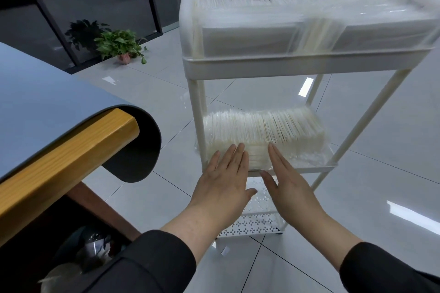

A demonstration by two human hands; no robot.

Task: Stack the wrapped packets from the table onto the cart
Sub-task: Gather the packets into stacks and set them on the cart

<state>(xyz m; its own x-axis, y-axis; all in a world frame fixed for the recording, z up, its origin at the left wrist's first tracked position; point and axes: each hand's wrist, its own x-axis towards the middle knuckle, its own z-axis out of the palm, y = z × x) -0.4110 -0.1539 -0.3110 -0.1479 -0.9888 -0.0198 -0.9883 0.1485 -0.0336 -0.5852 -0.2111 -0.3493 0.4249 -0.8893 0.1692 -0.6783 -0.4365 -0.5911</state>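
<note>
Fingers on both the left hand and right hand are flat and straight, gripping nothing, tips at the near edge of the wrapped packets on the cart's middle shelf. That row runs left to right, packets on edge, faces toward me. Push unevenly and I'd guess the slick row slumps sideways or the cart shifts. More packets up top; worktop shows none.

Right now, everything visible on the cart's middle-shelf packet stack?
The packet stack is a dense row of thin, clear-wrapped, cream-white packets standing on edge and leaning slightly, filling the white cart's middle shelf. Its wrapping looks glossy. Both hands, the left hand and the right hand, are open with straight fingers at its near face; actual contact can't be confirmed.
</note>
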